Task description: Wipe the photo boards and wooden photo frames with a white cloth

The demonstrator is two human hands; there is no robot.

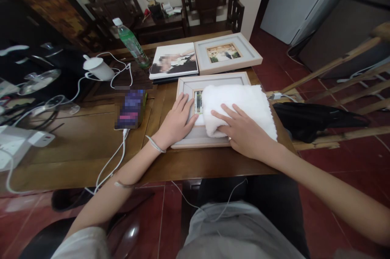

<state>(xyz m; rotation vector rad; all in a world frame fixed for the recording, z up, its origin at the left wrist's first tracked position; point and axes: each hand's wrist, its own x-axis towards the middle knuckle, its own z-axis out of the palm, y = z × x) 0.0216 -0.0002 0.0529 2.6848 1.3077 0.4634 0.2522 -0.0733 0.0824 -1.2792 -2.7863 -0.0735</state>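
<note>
Overlapping a pale frame [195, 134]: white cloth [247, 102] (fluffy).

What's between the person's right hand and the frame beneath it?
A fluffy white cloth: the head view shows the right hand resting on it, over the picture frame.

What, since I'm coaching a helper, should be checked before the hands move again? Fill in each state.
1. Left hand on the near frame: ok, spread over its left side.
2. Right hand on the white cloth: ok, fingers spread on top.
3. Picture inside uncovered: not ok, the cloth hides its right part.
4. Green bottle capped and apart from that frame: ok.
5. White cable free of the left forearm: cannot tell, it runs close beside.
</note>
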